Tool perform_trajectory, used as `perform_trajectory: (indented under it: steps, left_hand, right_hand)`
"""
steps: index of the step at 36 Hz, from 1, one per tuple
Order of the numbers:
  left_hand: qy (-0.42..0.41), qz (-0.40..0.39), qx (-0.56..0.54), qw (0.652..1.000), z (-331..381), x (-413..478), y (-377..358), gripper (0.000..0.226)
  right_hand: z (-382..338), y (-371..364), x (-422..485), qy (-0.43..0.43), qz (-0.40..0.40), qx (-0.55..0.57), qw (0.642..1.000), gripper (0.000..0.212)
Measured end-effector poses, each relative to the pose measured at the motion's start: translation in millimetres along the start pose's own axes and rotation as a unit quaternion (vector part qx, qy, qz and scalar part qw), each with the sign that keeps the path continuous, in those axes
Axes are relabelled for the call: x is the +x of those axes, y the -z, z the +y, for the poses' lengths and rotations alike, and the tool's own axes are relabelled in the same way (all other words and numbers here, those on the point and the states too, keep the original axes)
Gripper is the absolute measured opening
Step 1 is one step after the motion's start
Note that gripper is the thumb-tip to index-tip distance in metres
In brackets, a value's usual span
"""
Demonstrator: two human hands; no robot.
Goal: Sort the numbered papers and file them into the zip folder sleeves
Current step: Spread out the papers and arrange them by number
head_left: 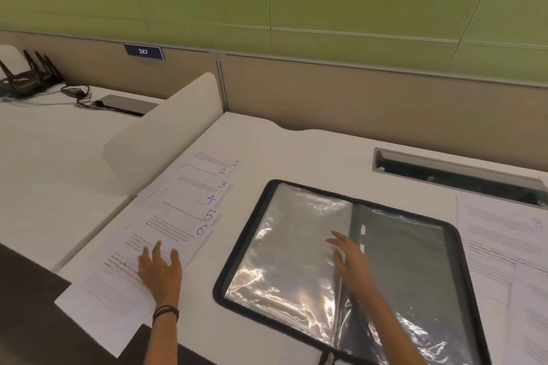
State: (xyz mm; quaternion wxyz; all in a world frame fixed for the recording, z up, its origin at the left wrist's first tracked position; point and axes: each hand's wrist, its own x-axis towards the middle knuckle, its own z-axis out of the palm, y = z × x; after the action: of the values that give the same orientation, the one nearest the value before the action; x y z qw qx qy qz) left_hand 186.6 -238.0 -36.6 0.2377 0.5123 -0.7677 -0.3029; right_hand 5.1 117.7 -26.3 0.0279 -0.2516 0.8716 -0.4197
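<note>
A fanned row of white papers [178, 216] numbered 1 to 6 lies along the left side of the desk, the sheet marked 6 nearest me. My left hand [158, 270] rests flat on that nearest sheet, fingers spread. An open black zip folder [249, 240] with shiny clear sleeves [284, 252] lies in the middle. My right hand [351, 258] sits at the folder's spine with fingers apart, touching the edge of a sleeve page. I cannot tell whether it pinches the sleeve.
More printed papers [498, 249] lie to the right of the folder. A cable slot [450, 175] is set in the desk behind it. A white divider [166, 133] separates a neighbouring desk holding a black router [26, 80] and cables.
</note>
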Motion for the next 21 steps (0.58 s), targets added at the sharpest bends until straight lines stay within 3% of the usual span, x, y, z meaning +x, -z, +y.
perform_trajectory:
  steps: [7,21]
  left_hand:
    - [-0.073,-0.081,0.144,0.984,10,-10,-40,0.060]
    - [-0.080,-0.120,0.219,0.965,10,7,-56,0.058]
  right_hand:
    - [27,35,-18,-0.044,0.018,-0.032,0.998,0.031]
    - [53,54,-42,-0.091,0.033,-0.066,0.993,0.031]
